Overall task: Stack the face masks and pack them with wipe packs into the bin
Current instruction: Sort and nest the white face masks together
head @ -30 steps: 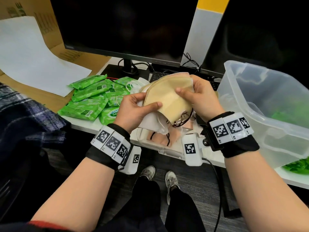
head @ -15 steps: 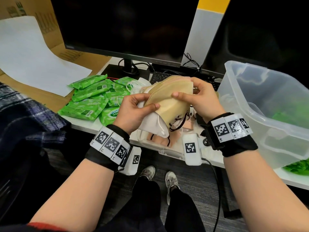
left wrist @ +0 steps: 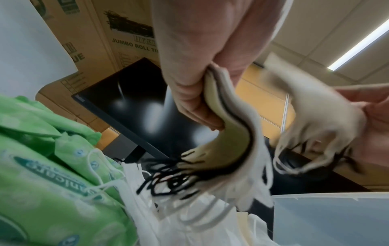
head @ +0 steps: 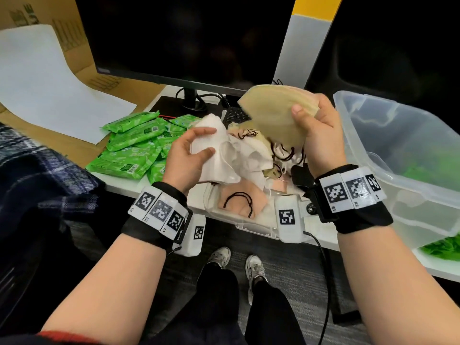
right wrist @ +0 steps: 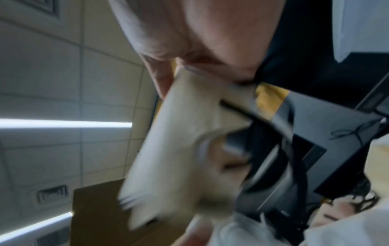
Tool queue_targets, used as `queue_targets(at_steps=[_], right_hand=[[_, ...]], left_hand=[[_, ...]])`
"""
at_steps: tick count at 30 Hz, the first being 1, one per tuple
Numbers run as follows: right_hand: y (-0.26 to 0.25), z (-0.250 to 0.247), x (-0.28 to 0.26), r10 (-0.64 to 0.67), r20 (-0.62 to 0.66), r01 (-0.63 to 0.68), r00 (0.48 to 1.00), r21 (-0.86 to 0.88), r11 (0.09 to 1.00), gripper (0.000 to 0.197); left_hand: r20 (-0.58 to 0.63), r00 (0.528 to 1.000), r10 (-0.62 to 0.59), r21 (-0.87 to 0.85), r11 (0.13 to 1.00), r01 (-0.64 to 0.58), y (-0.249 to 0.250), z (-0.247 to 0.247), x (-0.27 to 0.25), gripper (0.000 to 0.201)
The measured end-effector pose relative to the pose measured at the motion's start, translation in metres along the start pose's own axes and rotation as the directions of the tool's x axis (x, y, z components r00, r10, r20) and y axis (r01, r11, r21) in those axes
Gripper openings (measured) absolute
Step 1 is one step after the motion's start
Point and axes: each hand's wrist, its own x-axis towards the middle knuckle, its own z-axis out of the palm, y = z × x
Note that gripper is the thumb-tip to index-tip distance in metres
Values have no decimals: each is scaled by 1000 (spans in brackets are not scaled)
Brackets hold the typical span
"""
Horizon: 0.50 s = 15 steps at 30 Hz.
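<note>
The right hand [head: 321,135] is gripping a stack of tan masks [head: 276,113], thumb across the front and fingers curled behind, holding it raised at about 1 o'clock from the loose mask pile [head: 251,155] — dark ear loops are dangling from the stack's lower edge. The left hand [head: 186,158] is clutching white masks [head: 219,155] between thumb and fingers, at 9 o'clock of the pile. The left wrist view shows that hand pinching layered masks with black and white loops hanging below. Green wipe packs [head: 132,150] are lying on the desk at 9 o'clock of the left hand. The clear bin [head: 403,155] is sitting at 3 o'clock of the right hand, with green showing through its wall — the monitor [head: 184,36] is standing behind everything at 12 o'clock.
</note>
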Motion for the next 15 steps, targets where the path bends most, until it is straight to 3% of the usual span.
queue_targets(at_steps=[2, 5, 6, 8, 9, 12, 15], right_hand=[[-7, 5, -5, 16, 76, -24, 997, 107, 994, 4], [-11, 14, -11, 78, 269, -113, 960, 117, 987, 8], [-10, 18, -14, 113, 356, -149, 928, 76, 986, 8], [-3, 25, -18, 211, 493, -237, 844, -9, 971, 6], [-1, 27, -19, 261, 522, -279, 812, -44, 959, 7], [17, 24, -13, 366, 440, -307, 820, -201, 930, 10], [30, 8, 0, 356, 175, -207, 918, -556, 805, 28]], left_hand=[[-16, 999, -44, 28, 999, 44, 4, 2, 1, 33], [43, 992, -118, -182, 976, 124, 14, 4, -4, 42], [40, 990, -136, -252, 957, 142, 16, 5, -6, 44], [43, 984, -171, -198, 964, 176, 23, 6, -8, 22], [51, 987, -151, -160, 975, 157, 20, 4, -6, 21], [92, 978, -186, -108, 975, 196, 14, 2, -2, 24], [-14, 977, -214, -112, 971, 211, 12, -2, 2, 30]])
